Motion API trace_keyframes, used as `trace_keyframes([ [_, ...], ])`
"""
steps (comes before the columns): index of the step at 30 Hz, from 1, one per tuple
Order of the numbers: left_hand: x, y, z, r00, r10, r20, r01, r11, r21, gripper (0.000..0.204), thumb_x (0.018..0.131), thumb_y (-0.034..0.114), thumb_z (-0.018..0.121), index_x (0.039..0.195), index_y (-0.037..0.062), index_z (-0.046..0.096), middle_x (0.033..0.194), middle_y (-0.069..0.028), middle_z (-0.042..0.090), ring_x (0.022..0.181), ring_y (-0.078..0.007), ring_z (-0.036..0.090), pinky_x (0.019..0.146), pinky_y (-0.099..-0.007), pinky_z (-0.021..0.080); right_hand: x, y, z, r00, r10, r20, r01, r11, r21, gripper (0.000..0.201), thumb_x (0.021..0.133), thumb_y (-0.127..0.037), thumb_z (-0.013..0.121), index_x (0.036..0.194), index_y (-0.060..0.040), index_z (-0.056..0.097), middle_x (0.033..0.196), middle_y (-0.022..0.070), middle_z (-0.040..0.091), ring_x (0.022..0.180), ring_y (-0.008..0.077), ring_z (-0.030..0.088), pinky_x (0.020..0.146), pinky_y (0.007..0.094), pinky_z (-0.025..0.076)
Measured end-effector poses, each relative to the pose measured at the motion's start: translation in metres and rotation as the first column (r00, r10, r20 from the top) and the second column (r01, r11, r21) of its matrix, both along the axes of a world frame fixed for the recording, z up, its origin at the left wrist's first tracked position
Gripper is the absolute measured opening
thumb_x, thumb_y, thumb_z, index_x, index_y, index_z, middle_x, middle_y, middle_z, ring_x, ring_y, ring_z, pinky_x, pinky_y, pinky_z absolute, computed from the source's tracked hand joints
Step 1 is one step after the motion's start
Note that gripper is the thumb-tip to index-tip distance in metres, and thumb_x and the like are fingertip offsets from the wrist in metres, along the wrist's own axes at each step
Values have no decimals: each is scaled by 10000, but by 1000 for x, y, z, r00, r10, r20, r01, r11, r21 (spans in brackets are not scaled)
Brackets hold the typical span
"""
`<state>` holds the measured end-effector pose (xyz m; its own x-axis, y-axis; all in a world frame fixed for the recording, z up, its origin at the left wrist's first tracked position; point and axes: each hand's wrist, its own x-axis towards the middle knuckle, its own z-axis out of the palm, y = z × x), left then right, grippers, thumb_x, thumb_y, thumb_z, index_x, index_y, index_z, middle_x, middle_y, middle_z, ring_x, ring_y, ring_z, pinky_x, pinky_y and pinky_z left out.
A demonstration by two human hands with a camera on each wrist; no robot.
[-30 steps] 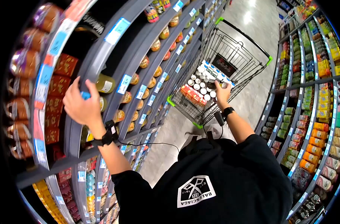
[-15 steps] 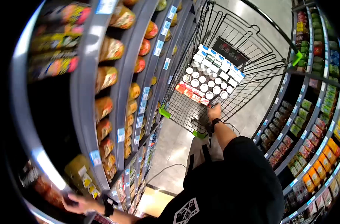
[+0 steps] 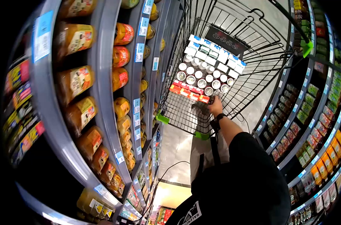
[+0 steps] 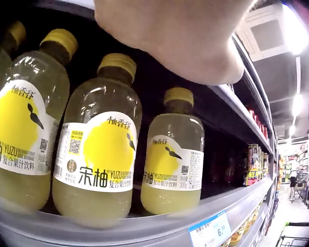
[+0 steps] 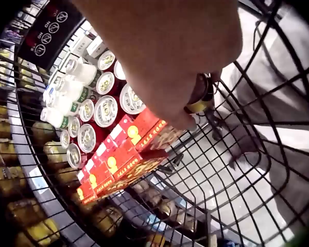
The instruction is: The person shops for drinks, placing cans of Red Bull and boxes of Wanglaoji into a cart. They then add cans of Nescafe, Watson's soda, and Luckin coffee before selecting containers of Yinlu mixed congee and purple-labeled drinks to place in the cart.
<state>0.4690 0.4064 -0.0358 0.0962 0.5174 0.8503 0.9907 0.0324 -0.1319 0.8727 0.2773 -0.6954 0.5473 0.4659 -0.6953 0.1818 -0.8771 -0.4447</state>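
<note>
My right hand [image 3: 216, 107] is inside the shopping cart [image 3: 249, 93], at the near corner of a block of packed drinks. In the right wrist view its curled fingers grip a dark can with a gold rim [image 5: 200, 100], mostly hidden by the hand. Beside it are red boxes [image 5: 126, 149] and silver-topped cans [image 5: 105, 110]. My left hand [image 4: 175, 38] shows only as its back and wrist in the left wrist view, just above yellow-capped yuzu drink bottles [image 4: 100, 144] on a shelf; its fingers are hidden.
White-capped bottles [image 5: 74, 85] and white cartons [image 3: 215, 54] fill the cart's far part. Shelves of orange jars [image 3: 78, 82] rise close on the left, with more stocked shelves [image 3: 320, 123] on the right. A cable [image 3: 157, 180] hangs beside the body.
My left hand has dropped from the shelf to the bottom edge of the head view. The right hand has moved from the white cartons to the near corner beside the red boxes.
</note>
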Motion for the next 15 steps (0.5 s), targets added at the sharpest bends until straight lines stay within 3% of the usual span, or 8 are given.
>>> trace_keyframes([
  [3,3,-4,2,995,88,-50,-87,996,18,554,1001,545,603,1093,0,572,1004,-133,586,925,-267,536,849,-430,455,4,1,21,998,-27,49,24,998,55,626,765,-206,787,1280,64,555,1125,274,654,1070,431,621,941,458,508],
  [4,-8,-12,3,993,50,102,-51,999,-1,509,932,396,767,1174,2,555,1066,-124,615,981,-265,569,886,-439,469,7,1,25,998,-53,23,52,998,39,638,773,-239,783,1305,33,558,1169,246,657,1091,430,626,959,457,512],
  [5,-28,-5,-2,989,-125,76,122,991,47,348,980,251,717,1129,-61,679,1105,-186,711,1029,-307,674,930,-424,528,10,-1,26,997,-80,-3,80,997,22,651,781,-272,779,1329,2,561,1214,219,660,1112,429,631,977,456,516],
  [6,-45,-6,-2,996,-94,9,94,995,44,333,972,242,726,1114,-57,685,1095,-190,712,1013,-315,675,921,-417,527,15,-6,19,957,-209,-202,229,970,84,530,806,-237,761,1247,16,611,1064,189,709,1017,373,672,928,421,529],
  [9,-34,-4,6,977,-129,-169,139,989,50,255,964,170,715,1111,-38,692,1049,-156,698,949,-301,658,860,-397,530,31,-4,114,898,-287,-334,380,887,260,358,839,-157,723,1145,15,654,923,153,716,882,270,689,830,376,545],
  [10,-24,1,3,982,-86,-168,92,995,25,249,959,167,713,1112,-28,696,1050,-147,700,942,-308,658,852,-405,526,34,-19,87,976,-183,-118,216,878,427,226,883,-155,693,1021,20,660,868,90,680,787,166,643,724,337,528],
  [11,-25,-7,7,990,-47,-136,52,998,33,243,953,163,711,1113,-19,700,1051,-137,701,935,-316,657,844,-413,521,53,-31,143,985,-173,-20,152,800,580,203,894,-137,678,1030,14,673,864,89,691,778,166,650,689,334,525],
  [15,-11,-8,13,988,-117,-99,121,992,33,294,912,229,750,1109,15,704,1050,-136,697,947,-323,639,849,-435,486,94,-80,214,855,-427,294,125,720,683,156,907,-73,643,1035,7,684,841,78,682,742,150,637,676,318,523],
])
